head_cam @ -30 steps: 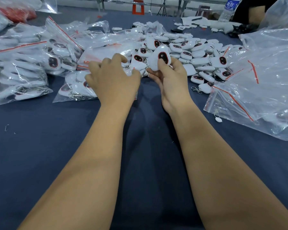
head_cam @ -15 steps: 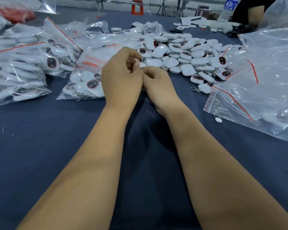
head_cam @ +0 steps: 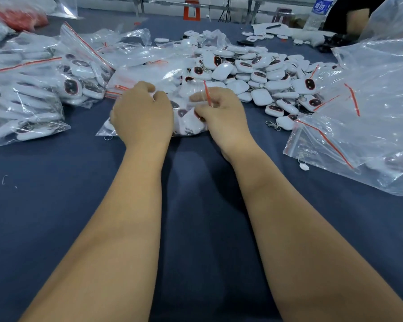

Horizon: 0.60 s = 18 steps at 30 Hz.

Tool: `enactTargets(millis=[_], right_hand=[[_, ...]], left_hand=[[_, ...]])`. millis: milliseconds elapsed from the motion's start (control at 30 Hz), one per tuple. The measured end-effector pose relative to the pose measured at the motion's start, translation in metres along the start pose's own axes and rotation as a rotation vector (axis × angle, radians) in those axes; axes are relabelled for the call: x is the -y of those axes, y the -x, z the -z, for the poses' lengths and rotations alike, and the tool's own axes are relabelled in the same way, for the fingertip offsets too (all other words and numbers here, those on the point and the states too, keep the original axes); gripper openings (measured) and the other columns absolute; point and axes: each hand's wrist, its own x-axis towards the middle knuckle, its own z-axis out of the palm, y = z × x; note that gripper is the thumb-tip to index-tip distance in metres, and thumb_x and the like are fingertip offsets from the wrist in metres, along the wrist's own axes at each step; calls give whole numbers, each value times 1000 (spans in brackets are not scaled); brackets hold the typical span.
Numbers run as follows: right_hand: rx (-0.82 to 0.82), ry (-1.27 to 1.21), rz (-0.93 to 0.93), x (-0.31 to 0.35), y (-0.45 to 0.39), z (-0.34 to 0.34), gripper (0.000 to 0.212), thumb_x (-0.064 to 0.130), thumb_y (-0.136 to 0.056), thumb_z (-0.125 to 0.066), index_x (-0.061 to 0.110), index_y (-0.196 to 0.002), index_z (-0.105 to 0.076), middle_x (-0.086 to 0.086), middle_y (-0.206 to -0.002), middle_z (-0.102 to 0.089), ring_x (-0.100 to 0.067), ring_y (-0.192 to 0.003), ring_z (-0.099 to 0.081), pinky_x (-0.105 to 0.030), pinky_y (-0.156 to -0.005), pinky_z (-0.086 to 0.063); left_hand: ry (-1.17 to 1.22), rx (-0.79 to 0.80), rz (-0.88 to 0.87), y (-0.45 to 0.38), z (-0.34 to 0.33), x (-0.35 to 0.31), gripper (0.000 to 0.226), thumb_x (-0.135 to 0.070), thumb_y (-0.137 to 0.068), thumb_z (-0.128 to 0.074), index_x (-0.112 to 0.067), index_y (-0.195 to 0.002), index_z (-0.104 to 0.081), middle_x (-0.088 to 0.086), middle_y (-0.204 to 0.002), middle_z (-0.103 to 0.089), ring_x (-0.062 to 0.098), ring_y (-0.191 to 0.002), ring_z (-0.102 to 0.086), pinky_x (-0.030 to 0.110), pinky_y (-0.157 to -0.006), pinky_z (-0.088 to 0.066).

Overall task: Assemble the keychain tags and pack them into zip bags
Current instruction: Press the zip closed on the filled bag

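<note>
Both hands pinch one zip bag [head_cam: 186, 117] of tags at table centre: left hand [head_cam: 142, 115] apparently at its left edge, right hand [head_cam: 221, 117] on the red strip. Bare cloth [head_cam: 56, 194] toward six o'clock; loose tags [head_cam: 261, 73] at one o'clock.

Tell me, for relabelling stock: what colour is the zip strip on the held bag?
Red, on the zip bag; head view.

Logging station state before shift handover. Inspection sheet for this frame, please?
Surface: dark blue cloth table.
Job's things: clear red-striped zip bag part-filled with tags; heap of loose white plastic keychain tags; filled bags at left.
Clutter: empty clear zip bags at right; plastic water bottle.
Hands: left hand and right hand both grip the bag.
Cables: nothing seen.
Surroundings: another person's arm.
</note>
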Motion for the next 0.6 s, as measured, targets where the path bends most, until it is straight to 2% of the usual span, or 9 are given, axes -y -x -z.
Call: enactTargets(millis=[67, 133, 200, 267, 333, 400, 433, 533, 600], right_hand=[[-159, -34, 28, -3, -5, 7, 22, 2, -87, -62, 16, -71, -67, -18, -90, -68, -18, -78, -63, -31, -76, -52], [-319, -147, -21, -3, -8, 16, 18, 10, -88, -66, 14, -71, -69, -8, -70, -66, -12, -68, -56, -26, -69, -48], [-419, -333, -95, -2, -10, 25, 16, 10, -88, -68, 17, -74, -70, 4, -68, -60, -9, -67, -51, -19, -66, -45], [-447, -524, -161, -2, -11, 33, 23, 5, -86, -67, 17, -67, -64, 4, -65, -55, -11, -65, -48, -18, -64, -45], [-462, -647, -216, -1, -13, 37, 24, 2, -83, -67, 15, -64, -61, -1, -70, -58, -19, -72, -55, -28, -80, -52], [-457, -713, -254, 1, -14, 38, 12, 2, -80, -68, 11, -70, -66, -7, -82, -63, -30, -90, -62, -48, -101, -49], [-433, -742, -262, 3, -13, 38, 7, 4, -79, -67, 8, -75, -68, -7, -84, -64, -29, -89, -62, -50, -101, -48], [-249, -908, -320, 7, -10, 41, 11, 8, -81, -61, 6, -71, -65, -5, -68, -60, -23, -62, -55, -36, -71, -51], [-95, -988, -357, 9, -7, 39, 21, 10, -83, -57, 7, -62, -62, -10, -66, -59, -25, -58, -53, -34, -68, -47]], left_hand=[[29, 17, 44, 0, 1, 1, 33, -30, -92, -38, -24, -109, -65, -3, -95, -64, 26, -94, -53, 35, -80, -42], [156, 5, 75, -1, 6, 0, 31, -33, -88, -38, -24, -94, -66, -1, -86, -67, 30, -83, -58, 35, -70, -46], [297, 4, 63, 0, 8, -2, 31, -32, -85, -39, -24, -88, -69, 3, -78, -70, 30, -79, -65, 40, -69, -55], [299, 43, 7, 3, 8, -2, 28, -31, -85, -42, -31, -91, -69, -6, -78, -69, 19, -78, -64, 29, -67, -51], [364, 184, 16, 5, 4, -3, 27, -31, -87, -46, -36, -102, -68, -14, -84, -65, 12, -78, -60, 27, -70, -47], [475, 318, 71, 4, -1, -4, 24, -30, -89, -50, -36, -104, -68, -14, -86, -68, 8, -76, -65, 24, -73, -50], [493, 351, 71, 6, -1, -4, 20, -30, -90, -52, -35, -98, -70, -13, -77, -70, 4, -67, -65, 18, -64, -50], [551, 565, 126, 7, 2, 0, 31, -44, -92, -51, -25, -83, -74, -3, -54, -64, 8, -40, -52, 11, -39, -36], [552, 711, 178, 1, -5, -12, 42, -50, -95, -47, -20, -76, -69, 2, -64, -64, 14, -51, -58, 14, -47, -46]])
